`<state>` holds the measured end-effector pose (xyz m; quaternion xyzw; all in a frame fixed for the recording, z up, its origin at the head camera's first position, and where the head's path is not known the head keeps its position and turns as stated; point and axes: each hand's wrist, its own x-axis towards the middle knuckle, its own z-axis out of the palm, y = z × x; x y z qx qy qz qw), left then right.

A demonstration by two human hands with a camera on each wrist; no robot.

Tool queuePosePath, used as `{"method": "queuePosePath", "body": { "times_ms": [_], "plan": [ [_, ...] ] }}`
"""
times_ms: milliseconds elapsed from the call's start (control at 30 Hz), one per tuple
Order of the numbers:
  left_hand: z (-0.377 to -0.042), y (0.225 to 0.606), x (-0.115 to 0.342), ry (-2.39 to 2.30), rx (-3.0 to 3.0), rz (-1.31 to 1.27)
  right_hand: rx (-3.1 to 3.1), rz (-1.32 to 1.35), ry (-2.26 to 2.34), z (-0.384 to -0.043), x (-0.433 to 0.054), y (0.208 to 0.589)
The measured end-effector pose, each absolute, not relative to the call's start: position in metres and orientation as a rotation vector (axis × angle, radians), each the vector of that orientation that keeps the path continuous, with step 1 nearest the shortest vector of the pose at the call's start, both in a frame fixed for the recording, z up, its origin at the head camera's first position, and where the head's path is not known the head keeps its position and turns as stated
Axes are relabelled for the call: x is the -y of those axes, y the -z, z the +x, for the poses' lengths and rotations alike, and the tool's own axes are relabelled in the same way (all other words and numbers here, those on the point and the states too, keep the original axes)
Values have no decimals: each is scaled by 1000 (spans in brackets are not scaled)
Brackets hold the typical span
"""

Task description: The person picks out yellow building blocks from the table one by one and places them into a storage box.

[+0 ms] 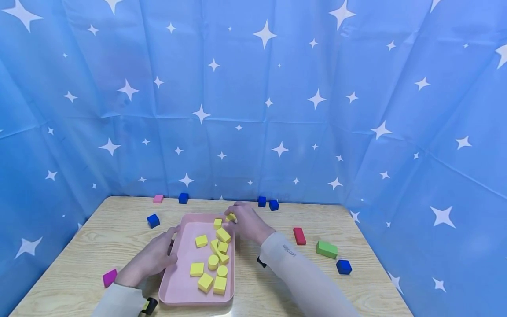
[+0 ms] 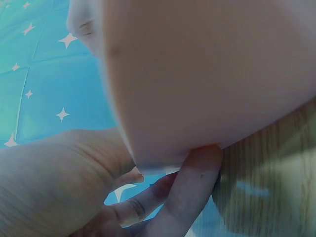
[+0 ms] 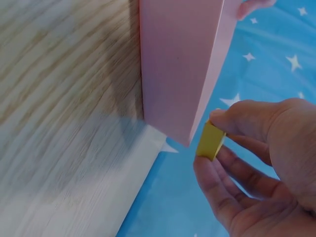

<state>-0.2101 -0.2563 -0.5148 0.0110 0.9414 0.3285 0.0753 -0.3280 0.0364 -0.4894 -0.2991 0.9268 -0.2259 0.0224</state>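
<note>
A pink tray (image 1: pixel 186 290) holds several yellow blocks (image 1: pixel 205 282) of different shapes, including cylinders and cubes. My left hand (image 1: pixel 152 255) grips the tray's left side, its thumb over the rim. In the left wrist view, a fingertip (image 2: pixel 205 158) is against the tray's underside edge. Between thumb and fingers, my right hand (image 1: pixel 247 222) pinches a small yellow block (image 3: pixel 211 140) beside the tray's far right corner. The right wrist view shows this block just off the tray wall (image 3: pixel 180 64).
Blue cubes (image 1: pixel 153 220) lie along the table's back and at the right (image 1: pixel 344 267). A pink block (image 1: pixel 158 199) is at the back left, a magenta block (image 1: pixel 109 278) at front left. Red (image 1: pixel 299 236) and green (image 1: pixel 326 249) blocks lie right of my right arm. A blue starry curtain (image 1: pixel 253 110) encloses the table.
</note>
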Motion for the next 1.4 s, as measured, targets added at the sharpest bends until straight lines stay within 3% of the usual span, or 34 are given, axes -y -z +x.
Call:
{"method": "queuePosePath", "body": {
  "times_ms": [1000,1400],
  "plan": [
    [-210,515,257,-971,-2838,51,-2880,-1077,584,-329,-29,491],
    [-211,516,257,-953,-2845,58,-2905,-989,601,-328,-32,489]
  ]
}}
